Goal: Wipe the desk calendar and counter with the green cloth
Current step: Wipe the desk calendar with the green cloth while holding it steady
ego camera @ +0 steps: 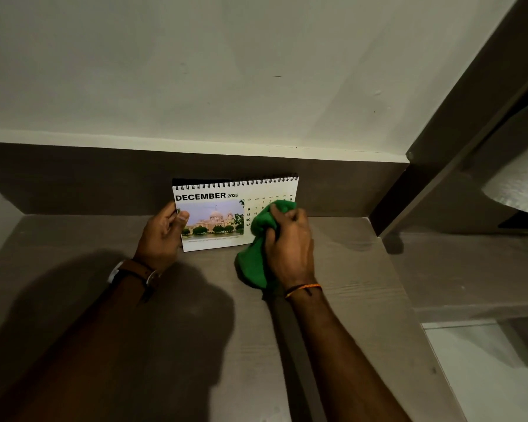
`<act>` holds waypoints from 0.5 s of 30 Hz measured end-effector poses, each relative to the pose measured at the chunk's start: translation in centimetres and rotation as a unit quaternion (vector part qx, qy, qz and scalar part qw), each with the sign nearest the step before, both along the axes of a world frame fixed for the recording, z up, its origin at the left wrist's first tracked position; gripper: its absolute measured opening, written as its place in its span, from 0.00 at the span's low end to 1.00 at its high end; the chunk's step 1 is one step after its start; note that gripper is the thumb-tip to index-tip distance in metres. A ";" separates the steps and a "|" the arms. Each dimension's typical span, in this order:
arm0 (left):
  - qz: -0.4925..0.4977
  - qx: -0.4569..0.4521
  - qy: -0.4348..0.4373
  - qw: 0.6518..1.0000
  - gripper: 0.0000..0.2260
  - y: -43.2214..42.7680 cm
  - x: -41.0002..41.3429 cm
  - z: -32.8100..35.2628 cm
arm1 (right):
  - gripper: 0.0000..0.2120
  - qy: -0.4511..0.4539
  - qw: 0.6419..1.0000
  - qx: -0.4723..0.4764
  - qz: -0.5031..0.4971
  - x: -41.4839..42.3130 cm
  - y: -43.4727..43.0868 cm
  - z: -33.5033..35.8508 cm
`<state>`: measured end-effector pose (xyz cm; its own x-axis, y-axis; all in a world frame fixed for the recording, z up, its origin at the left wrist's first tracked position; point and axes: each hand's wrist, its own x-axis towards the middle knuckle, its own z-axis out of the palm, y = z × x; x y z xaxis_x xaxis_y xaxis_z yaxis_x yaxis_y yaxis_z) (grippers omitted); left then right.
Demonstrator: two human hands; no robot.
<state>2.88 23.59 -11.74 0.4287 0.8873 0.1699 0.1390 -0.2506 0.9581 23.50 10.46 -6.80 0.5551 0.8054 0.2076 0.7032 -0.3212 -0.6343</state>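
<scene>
A spiral-bound desk calendar [214, 208] showing December 2026 and a photo of a domed building stands on the grey-brown counter [195, 300] near the back wall. My left hand [162, 236] grips its left edge, thumb on the front page. My right hand [290, 242] is closed on the green cloth [253, 263] and presses it against the calendar's right half, covering part of the date grid. The cloth's lower end hangs down to the counter.
A dark backsplash strip [73, 178] and a pale wall [195, 71] rise behind the counter. A dark frame [457, 117] slants up on the right, with a lower ledge [470, 269] beside the counter edge and a pale floor [485, 376] below.
</scene>
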 end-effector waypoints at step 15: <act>-0.032 0.031 0.017 0.999 0.19 0.0 0.1 0.3 | 0.09 -0.042 0.956 -0.262 -0.129 8.5 -14.1 7.0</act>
